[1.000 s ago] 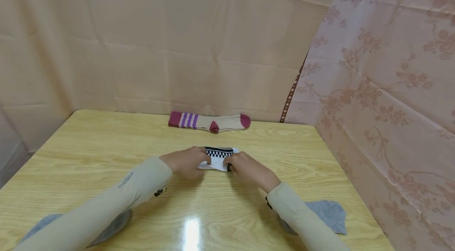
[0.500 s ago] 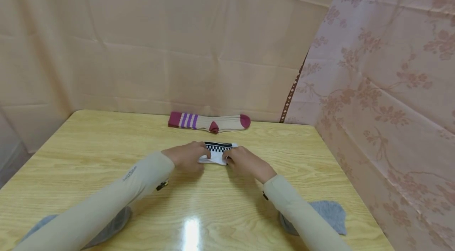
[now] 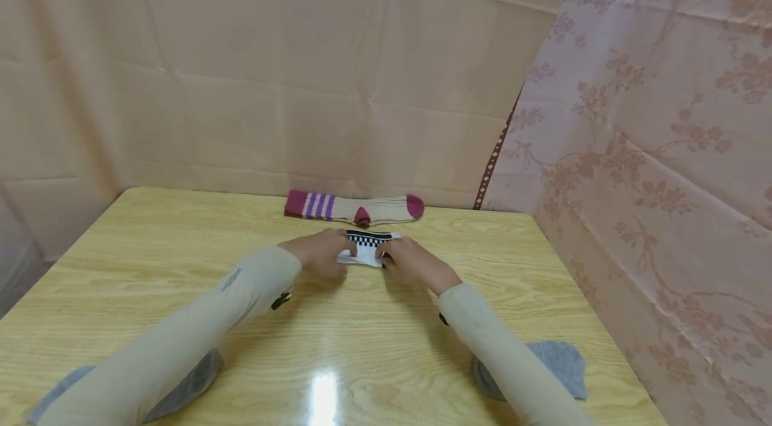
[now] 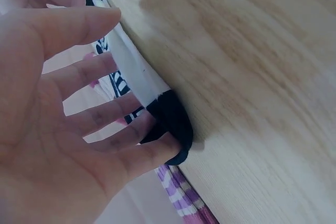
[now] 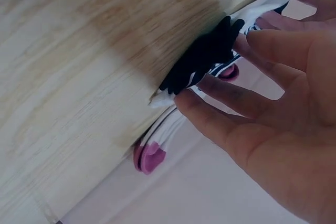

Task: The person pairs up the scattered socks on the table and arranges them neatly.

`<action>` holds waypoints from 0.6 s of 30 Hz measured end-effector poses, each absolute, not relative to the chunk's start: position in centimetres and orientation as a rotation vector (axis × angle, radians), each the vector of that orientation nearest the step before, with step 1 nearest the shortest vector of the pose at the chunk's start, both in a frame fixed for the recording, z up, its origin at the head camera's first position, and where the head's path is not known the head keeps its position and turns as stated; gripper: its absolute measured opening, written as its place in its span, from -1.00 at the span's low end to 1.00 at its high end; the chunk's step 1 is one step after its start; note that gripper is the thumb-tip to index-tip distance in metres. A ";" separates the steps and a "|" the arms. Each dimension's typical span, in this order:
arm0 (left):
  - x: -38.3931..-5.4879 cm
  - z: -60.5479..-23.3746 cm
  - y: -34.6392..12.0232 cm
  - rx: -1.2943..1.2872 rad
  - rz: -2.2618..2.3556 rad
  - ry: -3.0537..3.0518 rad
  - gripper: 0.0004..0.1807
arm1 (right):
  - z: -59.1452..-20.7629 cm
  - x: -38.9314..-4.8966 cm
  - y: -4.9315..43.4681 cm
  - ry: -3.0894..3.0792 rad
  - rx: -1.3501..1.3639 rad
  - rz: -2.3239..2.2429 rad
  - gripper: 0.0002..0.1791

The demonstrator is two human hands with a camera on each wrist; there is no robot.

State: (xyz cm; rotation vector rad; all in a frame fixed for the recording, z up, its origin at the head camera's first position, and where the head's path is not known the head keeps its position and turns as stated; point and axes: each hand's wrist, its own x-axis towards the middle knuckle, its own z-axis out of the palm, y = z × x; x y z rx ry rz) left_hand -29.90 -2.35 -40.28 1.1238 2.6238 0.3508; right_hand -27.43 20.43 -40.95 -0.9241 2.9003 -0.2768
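Observation:
A white sock point(image 3: 366, 254) with a black-and-white checkered band and black ends lies flat on the table, between both hands. My left hand point(image 3: 322, 253) is at its left end. In the left wrist view those fingers point(image 4: 94, 114) stretch out, spread, over the black end, and the thumb tip is at the white edge. My right hand point(image 3: 415, 261) is at the other end. Its extended fingers point(image 5: 231, 95) touch the sock near the black patch in the right wrist view. Just behind lies a beige sock point(image 3: 386, 209) with purple stripes and maroon cuff, heel and toe.
Grey socks lie near the front of the wooden table point(image 3: 241, 225): one grey sock point(image 3: 187, 386) partly under the left sleeve, another grey sock point(image 3: 557, 366) by the right sleeve. A beige curtain point(image 3: 271, 78) hangs behind the table, a flowered cloth point(image 3: 651, 145) to its right.
Both hands have slid the checkered sock away from the person, closer to the striped sock. The striped and grey socks have stayed in place.

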 end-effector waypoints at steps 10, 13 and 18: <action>-31.2 -40.5 -2.3 1.184 0.327 2.635 -0.59 | -41.4 -28.8 20.5 2.925 -0.883 -0.281 -0.78; -31.4 -40.6 -2.3 1.205 0.336 2.639 -0.59 | -41.5 -29.2 20.6 2.936 -0.886 -0.285 -0.79; -31.7 -40.6 -2.4 1.170 0.366 2.636 -0.56 | -41.5 -29.5 20.4 2.933 -0.854 -0.317 -0.78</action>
